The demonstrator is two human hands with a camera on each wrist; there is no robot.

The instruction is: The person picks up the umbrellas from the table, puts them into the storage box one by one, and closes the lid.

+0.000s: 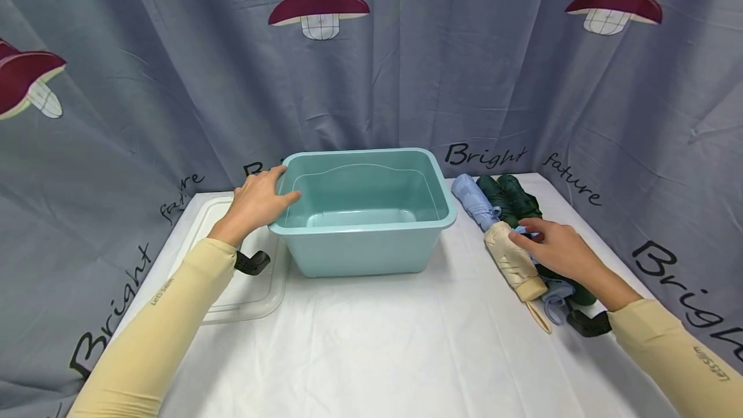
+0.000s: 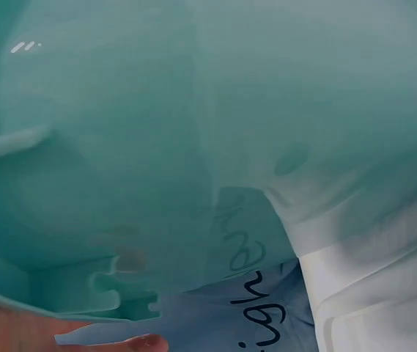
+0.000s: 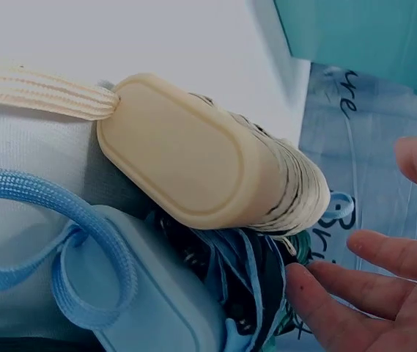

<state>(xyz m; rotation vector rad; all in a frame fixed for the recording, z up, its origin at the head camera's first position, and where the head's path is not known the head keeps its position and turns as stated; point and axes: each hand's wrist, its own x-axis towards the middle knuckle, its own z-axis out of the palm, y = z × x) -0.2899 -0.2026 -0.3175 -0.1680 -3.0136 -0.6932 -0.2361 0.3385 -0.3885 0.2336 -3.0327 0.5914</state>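
My left hand (image 1: 259, 200) rests at the left rim of a teal plastic storage bin (image 1: 360, 250), thumb extended over the bin's inside. The bin's side fills the left wrist view, with fingers low at its edge. My right hand (image 1: 557, 247) hovers over a cluster of folded umbrellas, fingers apart and loosely bent, gripping none. Closest to it lies a beige folded umbrella (image 3: 186, 161) with a wrist strap. A blue folded umbrella (image 1: 473, 199) and dark green folded umbrellas (image 1: 511, 195) lie behind. Another blue umbrella (image 3: 149, 279) shows under the beige one; my right hand hides part of the cluster.
A translucent white lid (image 1: 249, 295) lies flat left of the bin, partly under my left forearm. White cloth (image 1: 371, 347) covers the table. A grey-blue curtain (image 1: 464, 69) with printed lamps and lettering hangs close behind and along both sides.
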